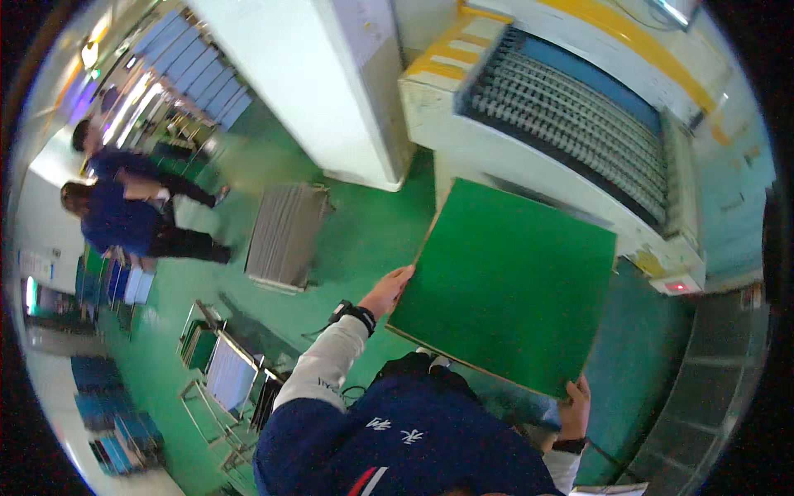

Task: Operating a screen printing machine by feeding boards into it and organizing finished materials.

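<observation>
A large flat green board with a thin brown edge is in front of me, held between both hands. Its far edge lies close to a white machine. My left hand grips the board's left edge, the thumb on its rim and the other fingers partly hidden under it. At the near right corner my right hand closes on the board, its fingers partly out of sight. Dark bands circle both wrists.
The roller conveyor of the machine lies ahead right. A white pillar, a stack of grey panels and a metal rack stand left. Two people are farther left. Dark panelling lines the right.
</observation>
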Demonstrator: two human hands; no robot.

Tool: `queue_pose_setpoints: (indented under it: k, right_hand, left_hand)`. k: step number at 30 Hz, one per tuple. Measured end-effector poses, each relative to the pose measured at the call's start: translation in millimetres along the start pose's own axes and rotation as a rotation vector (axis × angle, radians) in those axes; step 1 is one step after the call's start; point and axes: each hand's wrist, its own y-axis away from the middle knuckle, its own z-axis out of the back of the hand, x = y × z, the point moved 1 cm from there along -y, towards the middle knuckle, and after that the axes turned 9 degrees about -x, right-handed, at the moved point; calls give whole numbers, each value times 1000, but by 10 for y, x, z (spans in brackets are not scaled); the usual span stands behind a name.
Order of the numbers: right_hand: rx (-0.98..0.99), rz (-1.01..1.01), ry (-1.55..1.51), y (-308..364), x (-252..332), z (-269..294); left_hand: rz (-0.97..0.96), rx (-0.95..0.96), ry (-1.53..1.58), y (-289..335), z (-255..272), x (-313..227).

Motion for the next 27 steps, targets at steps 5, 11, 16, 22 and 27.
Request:
queue_pose_setpoints:
  k: [5, 11, 16, 22, 27]
  right_hand:
    - [135, 37, -81, 387, 289, -100]
    - [199, 36, -188, 819, 632, -481]
    - [110, 94, -231, 558, 693, -405]
    - [335, 262, -297, -527, 1267, -502]
    - [408, 212, -418, -1711, 1686, -765]
  left_hand:
    - [-107, 112, -139, 267, -136, -333]
    - [-58, 115, -52, 474, -152, -687]
    - [-194, 189, -12, 590, -477, -1255]
    - [-354, 273, -64, 109, -1387, -2047]
    - [-378, 401, 20, -504, -1967, -2550]
